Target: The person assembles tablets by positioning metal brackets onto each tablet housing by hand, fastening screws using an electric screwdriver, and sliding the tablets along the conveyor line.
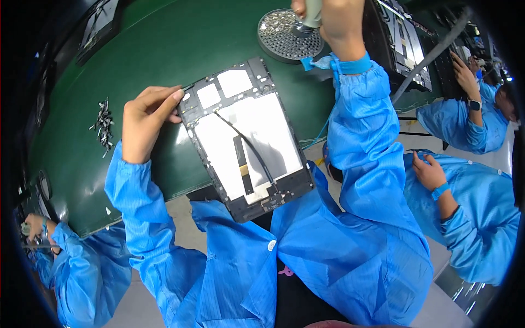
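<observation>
My left hand (146,117) pinches the upper left corner of an opened tablet shell (214,156) between thumb and fingers. Silver plates, a black cable and a ribbon strip show inside it. The tablet lies tilted across the table's near edge, its lower end over my lap. My right hand (343,24) is wrapped round a pale, cylindrical tool that looks like an electric screwdriver (313,13). The tool's head meets or hovers just over a round metal screw tray (272,41) dotted with small holes; contact is unclear. Part of the tool is cut off by the upper edge.
A pile of small black and silver parts (103,124) lies on the green table (180,35), left of my left hand. At the right stand panels in a black holder (407,46), with a grey hose (432,57) in front. Co-workers in blue sleeves (465,202) sit on both sides.
</observation>
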Action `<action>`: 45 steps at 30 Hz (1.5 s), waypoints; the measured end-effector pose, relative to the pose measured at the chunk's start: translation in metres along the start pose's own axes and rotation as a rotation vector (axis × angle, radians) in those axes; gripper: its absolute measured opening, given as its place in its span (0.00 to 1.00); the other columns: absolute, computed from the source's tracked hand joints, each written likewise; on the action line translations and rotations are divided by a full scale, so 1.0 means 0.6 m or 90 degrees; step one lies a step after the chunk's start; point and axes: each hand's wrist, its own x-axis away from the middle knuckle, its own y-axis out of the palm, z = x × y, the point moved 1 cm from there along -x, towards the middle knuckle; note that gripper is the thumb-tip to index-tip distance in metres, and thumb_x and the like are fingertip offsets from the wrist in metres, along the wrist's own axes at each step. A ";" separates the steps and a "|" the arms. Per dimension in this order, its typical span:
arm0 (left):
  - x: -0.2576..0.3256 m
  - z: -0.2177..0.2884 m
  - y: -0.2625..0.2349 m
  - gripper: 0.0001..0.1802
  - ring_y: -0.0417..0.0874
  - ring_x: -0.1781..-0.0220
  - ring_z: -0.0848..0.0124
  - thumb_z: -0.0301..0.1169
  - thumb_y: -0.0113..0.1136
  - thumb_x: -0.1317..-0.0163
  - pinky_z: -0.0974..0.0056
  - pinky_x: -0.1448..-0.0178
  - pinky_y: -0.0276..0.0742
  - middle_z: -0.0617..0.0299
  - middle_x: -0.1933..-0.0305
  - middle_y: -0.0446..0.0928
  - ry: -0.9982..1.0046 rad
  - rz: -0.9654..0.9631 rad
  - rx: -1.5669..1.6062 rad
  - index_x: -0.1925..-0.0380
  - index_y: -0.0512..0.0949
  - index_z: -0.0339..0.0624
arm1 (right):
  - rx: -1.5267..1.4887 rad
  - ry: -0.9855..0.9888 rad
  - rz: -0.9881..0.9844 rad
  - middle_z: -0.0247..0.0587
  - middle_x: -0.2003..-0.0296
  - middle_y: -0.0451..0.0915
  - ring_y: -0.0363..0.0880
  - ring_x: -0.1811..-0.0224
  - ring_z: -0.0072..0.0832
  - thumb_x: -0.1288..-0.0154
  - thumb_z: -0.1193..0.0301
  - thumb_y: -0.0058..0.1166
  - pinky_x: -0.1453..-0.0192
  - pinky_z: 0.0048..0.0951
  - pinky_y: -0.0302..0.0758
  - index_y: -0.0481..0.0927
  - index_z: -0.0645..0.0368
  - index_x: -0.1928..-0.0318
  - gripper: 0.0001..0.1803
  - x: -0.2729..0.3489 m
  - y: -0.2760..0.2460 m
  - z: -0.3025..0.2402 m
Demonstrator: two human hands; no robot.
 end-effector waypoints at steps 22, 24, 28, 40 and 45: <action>-0.060 -0.023 -0.051 0.06 0.83 0.66 0.75 0.19 0.65 0.35 0.72 0.62 0.82 0.55 0.61 0.81 -0.024 -0.169 0.046 0.60 0.83 0.28 | -0.052 0.014 -0.089 0.39 0.76 0.82 0.76 0.84 0.23 0.34 0.74 0.54 0.81 0.24 0.71 0.84 0.69 0.66 0.09 0.003 0.024 0.070; -0.066 -0.032 -0.050 0.05 0.82 0.66 0.75 0.19 0.65 0.35 0.72 0.62 0.81 0.54 0.60 0.80 -0.019 -0.172 0.047 0.60 0.83 0.27 | -0.042 0.002 -0.095 0.39 0.76 0.82 0.76 0.84 0.23 0.34 0.74 0.54 0.81 0.24 0.71 0.84 0.69 0.66 0.09 0.003 0.021 0.076; -0.067 -0.040 -0.048 0.05 0.82 0.67 0.75 0.19 0.64 0.35 0.72 0.62 0.81 0.54 0.59 0.80 -0.023 -0.167 0.054 0.60 0.83 0.27 | -0.036 0.021 -0.102 0.39 0.76 0.82 0.76 0.84 0.23 0.33 0.74 0.54 0.82 0.25 0.71 0.84 0.68 0.67 0.10 0.002 0.018 0.086; -0.046 -0.024 -0.057 0.05 0.82 0.67 0.75 0.18 0.64 0.35 0.72 0.62 0.80 0.54 0.58 0.80 -0.026 -0.165 0.047 0.60 0.83 0.28 | -0.066 0.016 -0.071 0.38 0.80 0.80 0.74 0.86 0.22 0.35 0.74 0.55 0.84 0.23 0.67 0.83 0.67 0.70 0.09 0.007 0.032 0.068; -0.048 -0.022 -0.057 0.05 0.82 0.67 0.75 0.18 0.64 0.35 0.71 0.62 0.80 0.53 0.57 0.80 -0.024 -0.167 0.033 0.60 0.83 0.28 | -0.053 0.022 -0.065 0.36 0.85 0.77 0.73 0.88 0.22 0.36 0.74 0.55 0.84 0.23 0.66 0.83 0.65 0.71 0.09 0.005 0.032 0.069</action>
